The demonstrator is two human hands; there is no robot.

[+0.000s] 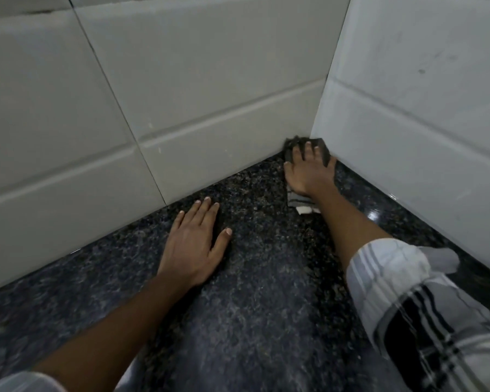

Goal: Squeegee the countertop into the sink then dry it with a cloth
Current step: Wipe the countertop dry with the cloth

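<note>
**Cloth pressed into the counter's far corner**

On the left, the back wall [181, 94] meets the dark speckled countertop [266, 321] in one long edge. The left hand [194, 244] lies flat just beside that edge, fingers straight and slightly apart, with bare stone all round it. Further right, the right hand [309, 171] presses the cloth [296, 201] with spread fingers, tight into the corner where both walls join. The side wall [422, 108] runs close along the striped sleeve [402, 301]

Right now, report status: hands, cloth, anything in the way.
Left hand flat on countertop, open. Right hand pressing cloth into corner of the walls. No obstruction seen; sink, squeegee out of view.
</note>
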